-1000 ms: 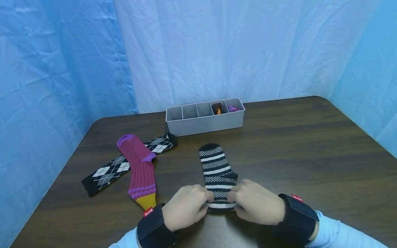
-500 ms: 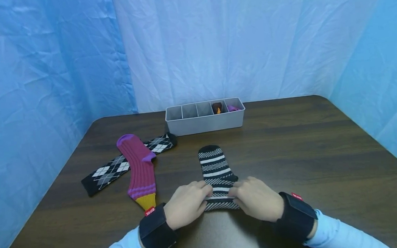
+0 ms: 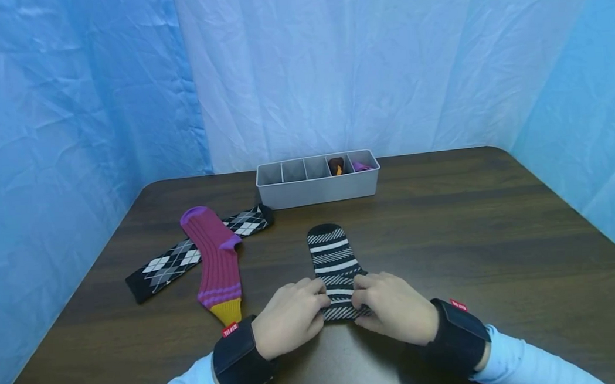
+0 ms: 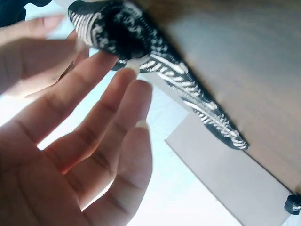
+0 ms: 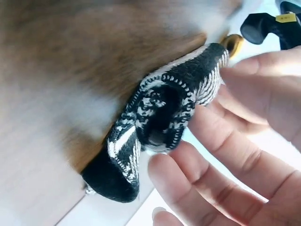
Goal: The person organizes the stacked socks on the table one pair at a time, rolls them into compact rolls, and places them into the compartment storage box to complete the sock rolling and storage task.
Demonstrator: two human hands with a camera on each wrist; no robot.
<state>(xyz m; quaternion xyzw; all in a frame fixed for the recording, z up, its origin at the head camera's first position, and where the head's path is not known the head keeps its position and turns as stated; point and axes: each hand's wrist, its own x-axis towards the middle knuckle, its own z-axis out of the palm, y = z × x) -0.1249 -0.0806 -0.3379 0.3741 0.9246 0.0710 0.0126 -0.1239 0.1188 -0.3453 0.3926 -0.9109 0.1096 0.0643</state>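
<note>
A black sock with white stripes [image 3: 335,266] lies on the table in front of me, toe pointing away. Its near end is rolled up, and the open spiral of the roll shows in both wrist views. My left hand [image 3: 291,317] pinches the left end of that roll [image 4: 124,35] between thumb and fingers. At the opposite side my right hand [image 3: 396,307] grips the right end of the rolled sock [image 5: 162,113], its other fingers loosely bent beneath.
Left of the hands, a maroon sock with a yellow cuff [image 3: 219,262] lies across a black argyle sock [image 3: 169,268]. A grey divided box [image 3: 318,192] stands at the back, with a brown bundle [image 3: 336,166] and a purple bundle [image 3: 360,166] in its right compartments.
The striped sock's near end has rolled forward, so its flat part is shorter. Both hands have shifted slightly with it. The other socks and the box stay put.
</note>
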